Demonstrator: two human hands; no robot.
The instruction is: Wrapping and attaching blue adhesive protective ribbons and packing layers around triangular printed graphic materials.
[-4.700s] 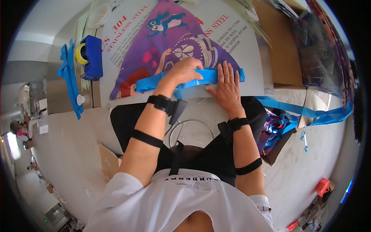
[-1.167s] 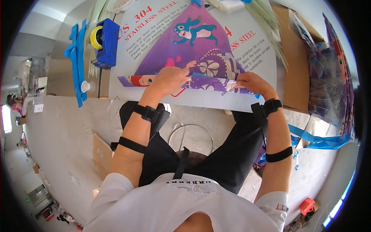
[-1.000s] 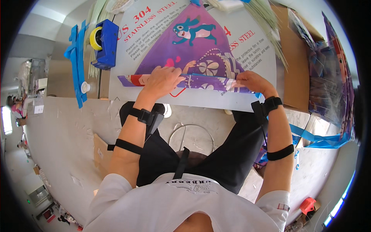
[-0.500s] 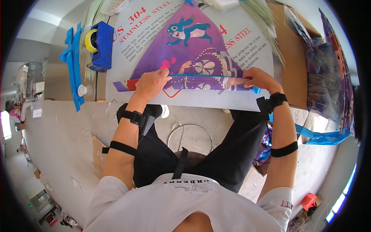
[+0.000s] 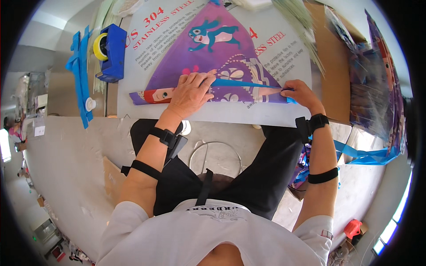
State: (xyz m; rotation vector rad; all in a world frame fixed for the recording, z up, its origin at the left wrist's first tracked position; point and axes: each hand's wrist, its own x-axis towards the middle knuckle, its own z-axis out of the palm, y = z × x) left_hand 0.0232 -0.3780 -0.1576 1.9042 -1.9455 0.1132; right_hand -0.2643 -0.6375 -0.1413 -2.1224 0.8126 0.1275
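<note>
A purple triangular kite [image 5: 177,60], printed with a blue rabbit-like cartoon animal, lies flat with its tip pointing away from me. Its near edge is turned over into a long folded strip [image 5: 242,94], and a blue band shows along the fold. My left hand [image 5: 190,94] rests on the strip left of the middle, palm down, its fingers stretched out across the fold. At the strip's right end, my right hand [image 5: 302,95] pinches the kite's corner between thumb and fingers. A bit of blue material shows just under that corner.
A blue tape dispenser [image 5: 116,55] with yellow tape stands left of the kite, beside blue ribbons [image 5: 81,80] and a small white round piece [image 5: 90,104]. Thin pale sticks [image 5: 304,33] lie at the far right. Cardboard [image 5: 335,84] and plastic-wrapped purple packages [image 5: 372,84] are farther right.
My left hand has slid right along the folded strip and its fingers have spread out, uncovering a printed face at the left. More of the blue band shows. My right hand stays at the corner.
</note>
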